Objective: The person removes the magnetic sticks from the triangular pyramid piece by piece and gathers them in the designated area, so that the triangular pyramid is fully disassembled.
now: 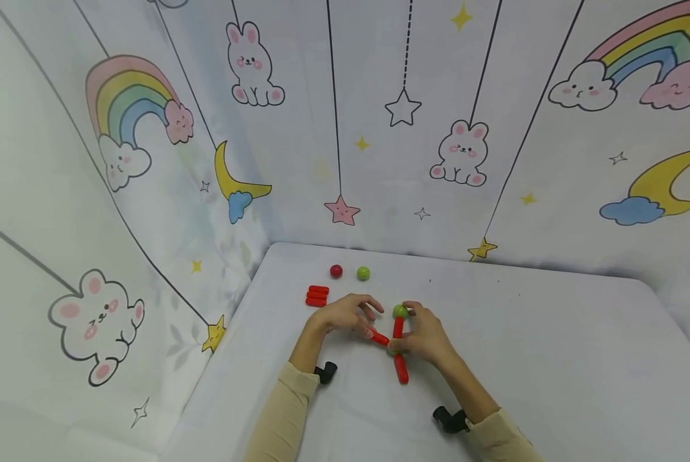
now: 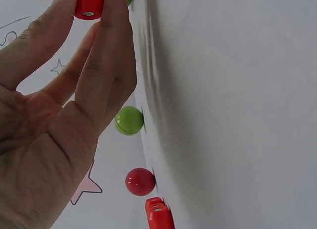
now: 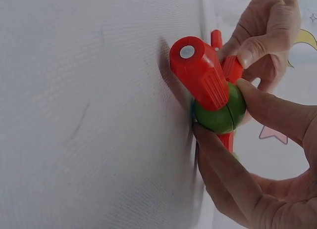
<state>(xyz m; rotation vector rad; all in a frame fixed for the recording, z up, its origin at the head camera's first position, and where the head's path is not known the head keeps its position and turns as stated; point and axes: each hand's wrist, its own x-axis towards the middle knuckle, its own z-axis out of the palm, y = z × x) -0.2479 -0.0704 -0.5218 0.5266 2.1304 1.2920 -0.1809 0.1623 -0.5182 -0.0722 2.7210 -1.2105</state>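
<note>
The left hand (image 1: 349, 314) pinches one red rod (image 1: 379, 337) between thumb and fingers; the rod's inner end meets a green ball (image 3: 220, 110). Thumb and fingers of the right hand (image 1: 426, 333) pinch that ball. A second red rod (image 1: 398, 327) runs from it toward the back, up to another green ball (image 1: 400, 311) beside the right index finger. A third red rod (image 1: 401, 369) points toward the front, its metal-tipped end facing the right wrist camera. In the left wrist view, the left hand (image 2: 64, 95) holds the rod (image 2: 89, 4) by its sides.
Several loose red rods (image 1: 317, 296) lie side by side at the back left of the white table (image 1: 553, 346). Behind them are a red ball (image 1: 336, 271) and a green ball (image 1: 363, 273). A patterned cloth (image 1: 379, 160) hangs behind the table.
</note>
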